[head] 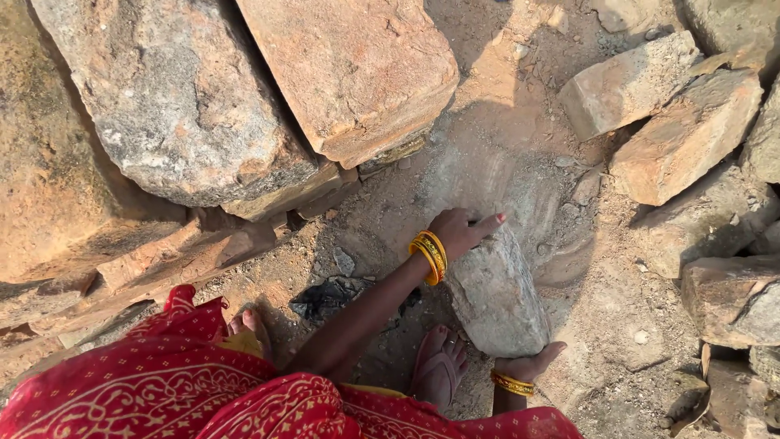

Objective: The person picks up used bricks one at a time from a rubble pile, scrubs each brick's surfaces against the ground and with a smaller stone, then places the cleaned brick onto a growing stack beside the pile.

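A long grey stone block [497,297] lies on the sandy ground in front of my feet. My left hand [461,231] rests on its far end, fingers spread over the top edge, with yellow bangles on the wrist. At the block's near end my right hand [530,365] grips the lower corner, also with yellow bangles. Both hands hold the same block. My sandalled foot [439,367] stands just left of the block's near end.
Large rough boulders [179,97] and an orange slab [357,69] are stacked at the upper left. Smaller broken stones [686,134] are piled along the right side. A dark scrap [325,297] lies on the dirt near my feet. Red patterned cloth [187,386] fills the bottom left.
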